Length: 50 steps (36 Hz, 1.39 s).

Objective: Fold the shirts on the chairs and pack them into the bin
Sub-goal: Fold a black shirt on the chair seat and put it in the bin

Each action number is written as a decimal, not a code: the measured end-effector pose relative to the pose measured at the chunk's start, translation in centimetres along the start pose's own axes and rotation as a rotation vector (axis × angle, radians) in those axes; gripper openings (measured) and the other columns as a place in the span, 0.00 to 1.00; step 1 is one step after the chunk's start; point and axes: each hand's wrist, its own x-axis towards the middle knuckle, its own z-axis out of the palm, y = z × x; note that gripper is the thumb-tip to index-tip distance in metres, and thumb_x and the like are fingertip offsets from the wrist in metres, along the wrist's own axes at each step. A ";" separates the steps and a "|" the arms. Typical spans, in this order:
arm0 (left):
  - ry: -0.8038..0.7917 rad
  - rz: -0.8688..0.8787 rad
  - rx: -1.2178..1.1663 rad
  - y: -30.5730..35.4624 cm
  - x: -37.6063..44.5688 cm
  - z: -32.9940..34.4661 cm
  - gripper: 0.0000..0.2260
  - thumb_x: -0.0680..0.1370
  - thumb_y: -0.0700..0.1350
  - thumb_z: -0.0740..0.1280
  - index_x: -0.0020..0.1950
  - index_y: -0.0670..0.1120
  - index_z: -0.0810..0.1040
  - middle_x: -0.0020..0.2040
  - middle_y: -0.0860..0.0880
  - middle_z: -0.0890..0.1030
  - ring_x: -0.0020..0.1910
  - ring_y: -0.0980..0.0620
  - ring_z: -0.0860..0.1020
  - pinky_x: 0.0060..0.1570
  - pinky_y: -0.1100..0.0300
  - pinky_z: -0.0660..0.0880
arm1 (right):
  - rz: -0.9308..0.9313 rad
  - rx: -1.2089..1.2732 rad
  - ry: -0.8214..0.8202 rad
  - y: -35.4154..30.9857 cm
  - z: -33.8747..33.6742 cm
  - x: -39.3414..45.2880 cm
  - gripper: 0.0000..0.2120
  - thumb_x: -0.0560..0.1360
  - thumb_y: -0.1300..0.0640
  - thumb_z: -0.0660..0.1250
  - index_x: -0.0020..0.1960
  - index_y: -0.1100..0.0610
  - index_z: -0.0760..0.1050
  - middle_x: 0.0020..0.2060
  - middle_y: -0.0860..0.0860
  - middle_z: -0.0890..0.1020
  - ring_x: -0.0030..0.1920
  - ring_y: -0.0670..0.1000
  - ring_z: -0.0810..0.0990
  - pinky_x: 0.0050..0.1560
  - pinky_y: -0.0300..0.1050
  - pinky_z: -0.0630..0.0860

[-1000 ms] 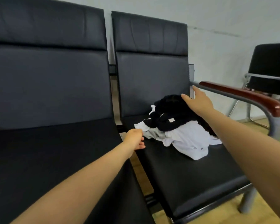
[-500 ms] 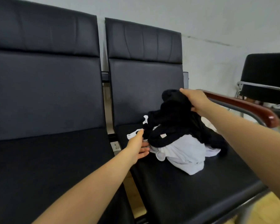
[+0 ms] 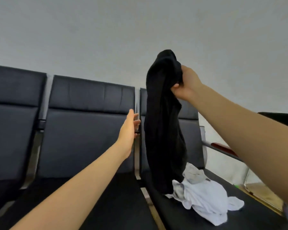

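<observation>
From the head camera, the right hand (image 3: pixel 185 83) is up high and its fingers are curled tight around the top of a black shirt (image 3: pixel 164 127). The shirt hangs straight down from that hand like a long rope, so its long way runs up and down. Its bottom end reaches down to the seat of the right chair (image 3: pixel 186 218), and I cannot tell if it touches the seat or just hangs over it.

The left hand (image 3: pixel 129 130) is flat and wide, with the fingers straight, and it holds nothing. It is lower than the right hand and sits just to the left of the hanging shirt, about halfway down it. It is close to the cloth but not touching it. So the left hand is the free one, and it is the nearer one to the loose middle of the shirt.

A white shirt (image 3: pixel 204 201) lies crumpled on the same seat, right beside the bottom of the black shirt. The middle chair (image 3: pixel 83 130) has nothing on it that I can see. I cannot see the bin.

I think the next thing is for the left hand to move a little to the right and catch the shirt, so both hands can spread it out to fold.
</observation>
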 end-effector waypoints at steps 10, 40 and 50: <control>0.038 -0.137 0.143 2.5 -6.7 -12.4 0.17 0.80 0.53 0.62 0.37 0.51 0.84 0.38 0.49 0.84 0.35 0.54 0.82 0.37 0.60 0.78 | 0.122 0.049 0.053 10.5 8.0 -2.5 0.17 0.78 0.68 0.57 0.33 0.55 0.64 0.22 0.49 0.66 0.21 0.45 0.66 0.20 0.36 0.64; 0.220 -0.255 0.790 -10.3 -8.3 -29.2 0.08 0.80 0.52 0.63 0.50 0.49 0.77 0.47 0.51 0.79 0.49 0.50 0.77 0.53 0.54 0.75 | 0.023 -1.369 -0.561 37.4 -8.5 -14.0 0.08 0.75 0.51 0.71 0.53 0.50 0.79 0.47 0.44 0.76 0.48 0.45 0.75 0.50 0.36 0.69; -0.264 -0.655 1.596 -10.6 -11.4 -30.5 0.18 0.72 0.66 0.68 0.41 0.50 0.77 0.41 0.53 0.79 0.43 0.54 0.77 0.46 0.59 0.74 | -0.311 -1.491 -0.770 39.7 -5.1 -16.1 0.32 0.75 0.37 0.61 0.75 0.48 0.64 0.67 0.49 0.70 0.68 0.50 0.66 0.67 0.48 0.68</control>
